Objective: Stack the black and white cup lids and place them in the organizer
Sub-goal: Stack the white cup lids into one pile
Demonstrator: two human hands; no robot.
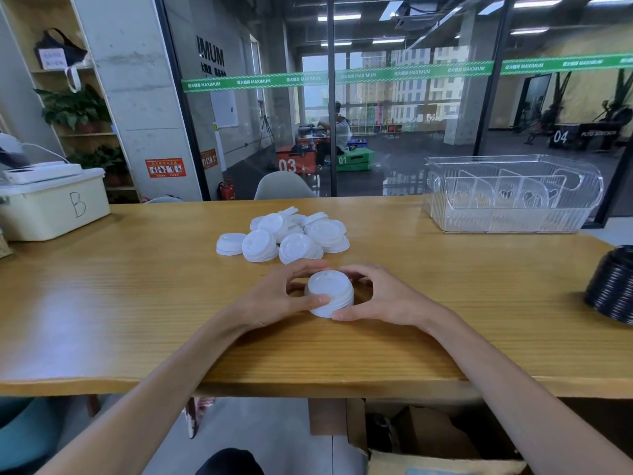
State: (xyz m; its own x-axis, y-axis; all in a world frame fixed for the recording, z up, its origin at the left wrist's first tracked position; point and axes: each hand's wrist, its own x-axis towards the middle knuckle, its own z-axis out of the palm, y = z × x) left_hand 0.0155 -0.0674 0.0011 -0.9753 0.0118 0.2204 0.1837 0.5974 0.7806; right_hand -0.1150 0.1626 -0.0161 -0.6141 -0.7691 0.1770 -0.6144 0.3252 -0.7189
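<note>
A short stack of white cup lids (330,292) stands on the wooden table (137,303) in front of me. My left hand (281,298) grips its left side, thumb on the front. My right hand (376,296) curls round its right side, thumb at the base. Behind it lies a loose pile of white lids (287,236). A tall stack of black lids (611,286) stands at the table's right edge. The clear plastic organizer (510,195), with upright dividers, sits at the back right.
A cream box marked B (51,207) with a white device on top stands at the back left. A glass wall runs behind the table, with a grey chair (282,186) against it. A cardboard box (428,443) sits under the table.
</note>
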